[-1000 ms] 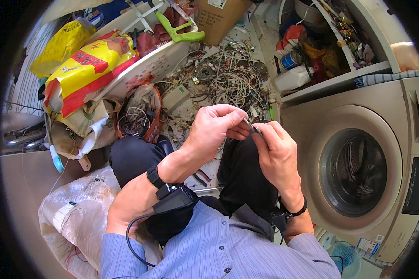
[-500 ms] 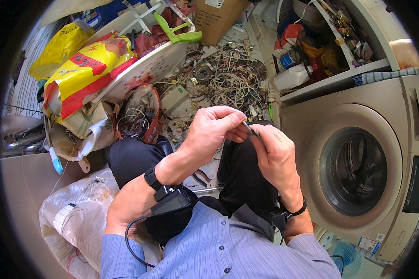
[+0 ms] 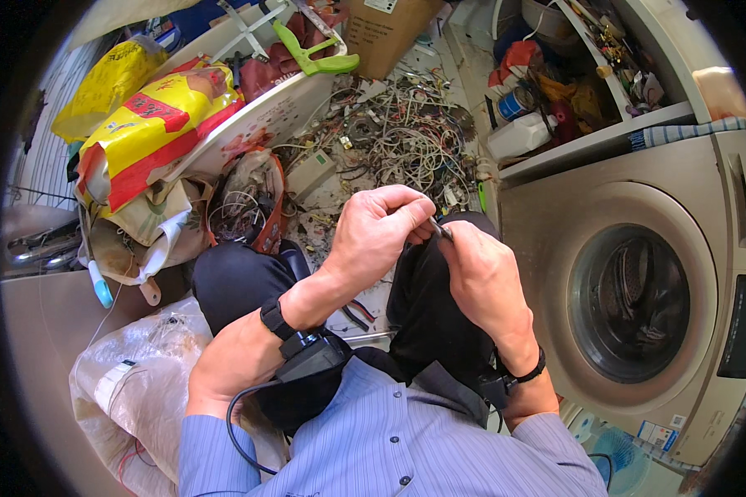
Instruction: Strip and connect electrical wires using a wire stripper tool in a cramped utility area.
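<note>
My left hand (image 3: 383,228) pinches one end of a small, thin grey piece (image 3: 439,229) between thumb and fingers, above my knees. The other end of the piece goes into my right hand (image 3: 487,269), whose fingers are curled closed around it. What kind of thing it is does not show, since the fingers cover most of it. Below my left wrist, a hand tool with red and black handles (image 3: 360,316) lies on the floor between my legs, partly hidden.
Beyond my knees, a pile of tangled wires and scrap (image 3: 419,141) covers the floor. A bag of cables (image 3: 253,207) stands by my left knee, near a pale box (image 3: 311,174). The washing machine (image 3: 547,240) is close on my right; a clear plastic sack (image 3: 153,373) lies at my left.
My right hand has tilted and shifted slightly left, so less of the grey piece shows. My left hand has barely moved.
</note>
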A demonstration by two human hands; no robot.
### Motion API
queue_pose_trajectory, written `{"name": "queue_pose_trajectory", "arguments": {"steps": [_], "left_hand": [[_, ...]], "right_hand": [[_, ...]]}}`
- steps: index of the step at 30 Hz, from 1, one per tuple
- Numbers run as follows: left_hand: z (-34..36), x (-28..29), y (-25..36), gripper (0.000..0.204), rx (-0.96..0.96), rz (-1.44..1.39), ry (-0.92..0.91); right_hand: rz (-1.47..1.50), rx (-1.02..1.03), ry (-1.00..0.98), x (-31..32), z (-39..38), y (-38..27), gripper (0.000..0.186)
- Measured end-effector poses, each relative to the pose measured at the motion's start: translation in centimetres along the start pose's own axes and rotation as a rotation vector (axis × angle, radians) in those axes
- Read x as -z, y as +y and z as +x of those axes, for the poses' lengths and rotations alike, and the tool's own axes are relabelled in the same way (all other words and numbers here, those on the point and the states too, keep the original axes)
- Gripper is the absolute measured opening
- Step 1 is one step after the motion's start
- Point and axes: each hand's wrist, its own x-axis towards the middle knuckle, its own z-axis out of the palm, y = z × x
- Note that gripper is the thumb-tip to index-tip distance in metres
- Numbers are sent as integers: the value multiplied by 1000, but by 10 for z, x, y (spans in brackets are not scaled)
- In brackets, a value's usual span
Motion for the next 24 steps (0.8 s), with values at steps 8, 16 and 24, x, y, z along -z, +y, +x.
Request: {"name": "queue_pose_trajectory", "arguments": {"steps": [8,16,24], "left_hand": [[-5,-5,1,20,14,-15,40],[-3,-6,-2,20,-29,-49,38],[-4,-5,-2,19,-18,-45,43]], "right_hand": [[-32,-53,-2,1,-5,-4,6],[-53,-82,7,2,-7,-7,8],[-38,-81,16,2,-8,-6,9]]}}
